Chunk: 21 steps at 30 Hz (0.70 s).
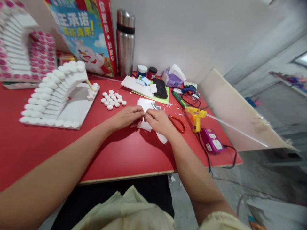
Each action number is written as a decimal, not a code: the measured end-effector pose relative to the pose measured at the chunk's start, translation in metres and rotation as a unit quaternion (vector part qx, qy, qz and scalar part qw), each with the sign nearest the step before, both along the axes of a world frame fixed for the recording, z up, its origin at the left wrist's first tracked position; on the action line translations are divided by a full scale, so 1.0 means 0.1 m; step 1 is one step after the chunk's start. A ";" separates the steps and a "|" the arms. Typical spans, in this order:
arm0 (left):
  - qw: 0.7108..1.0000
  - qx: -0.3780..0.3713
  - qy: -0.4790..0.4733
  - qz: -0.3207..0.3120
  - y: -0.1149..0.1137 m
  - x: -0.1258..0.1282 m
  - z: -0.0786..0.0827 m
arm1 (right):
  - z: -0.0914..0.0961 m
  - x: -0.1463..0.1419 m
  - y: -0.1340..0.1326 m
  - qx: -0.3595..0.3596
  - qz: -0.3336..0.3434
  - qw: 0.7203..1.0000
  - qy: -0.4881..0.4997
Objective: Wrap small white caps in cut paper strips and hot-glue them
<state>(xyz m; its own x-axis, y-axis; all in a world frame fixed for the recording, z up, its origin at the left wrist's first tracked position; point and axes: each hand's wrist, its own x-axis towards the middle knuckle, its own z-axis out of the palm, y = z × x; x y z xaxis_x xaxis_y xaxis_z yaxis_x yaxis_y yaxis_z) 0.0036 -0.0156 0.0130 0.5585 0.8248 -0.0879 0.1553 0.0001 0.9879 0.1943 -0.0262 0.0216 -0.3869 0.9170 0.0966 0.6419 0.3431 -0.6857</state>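
Paper (145,103) beneath left hand (129,115) and right hand (158,120), digits pinched, any held item indiscernible; white pieces (112,98) left, glue gun (196,121) right

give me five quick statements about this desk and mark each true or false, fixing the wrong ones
1. The scissors' orange loop is gripped by the right hand. False: the orange loop lies on the table beyond the right hand.
2. The left hand and right hand are close together above white paper. True.
3. The steel flask stands upright beside the colourful bag. True.
4. The glue gun is blue. False: the glue gun is yellow.
5. Loose white pieces lie right of the white stepped model in the picture. True.
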 end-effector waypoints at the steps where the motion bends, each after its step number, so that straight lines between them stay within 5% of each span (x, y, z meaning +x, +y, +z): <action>1: 0.999 0.046 0.019 0.002 0.00 -0.01 0.00 | -0.01 0.00 0.01 -0.022 -0.002 0.999 0.025; 4: 0.967 0.229 0.113 0.006 0.01 -0.04 -0.02 | -0.01 0.01 0.01 -0.124 -0.025 0.985 0.113; 7: 0.898 0.385 0.212 -0.004 0.02 -0.06 -0.03 | 0.01 -0.02 -0.01 -0.218 -0.049 0.952 0.208; 9: 0.869 0.433 0.240 -0.005 0.02 -0.06 -0.03 | 0.03 -0.03 -0.02 -0.261 -0.057 0.929 0.257; 11: 0.879 0.422 0.223 0.006 0.01 -0.04 -0.02 | 0.03 -0.04 -0.03 -0.269 -0.062 0.921 0.274; 13: 0.925 0.339 0.170 0.033 -0.01 0.00 0.01 | 0.02 -0.04 -0.02 -0.214 -0.058 0.944 0.246; 16: 0.994 0.059 0.056 0.066 -0.01 0.04 0.06 | 0.00 -0.02 -0.02 -0.051 -0.032 0.989 0.136; 18: 0.989 -0.140 -0.005 0.054 0.01 0.06 0.08 | 0.00 -0.02 -0.02 0.030 -0.023 0.998 0.057; 21: 0.962 -0.264 -0.065 0.039 0.04 0.05 0.08 | 0.02 -0.03 -0.05 0.067 -0.015 0.997 -0.029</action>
<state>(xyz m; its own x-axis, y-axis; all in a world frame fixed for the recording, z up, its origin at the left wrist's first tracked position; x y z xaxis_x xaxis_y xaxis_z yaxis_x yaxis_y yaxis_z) 0.0084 -0.0113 0.0214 0.5313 0.7247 -0.4387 0.0095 0.5127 0.8585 0.1916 -0.0314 0.0238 -0.3674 0.9091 0.1964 0.6913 0.4082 -0.5962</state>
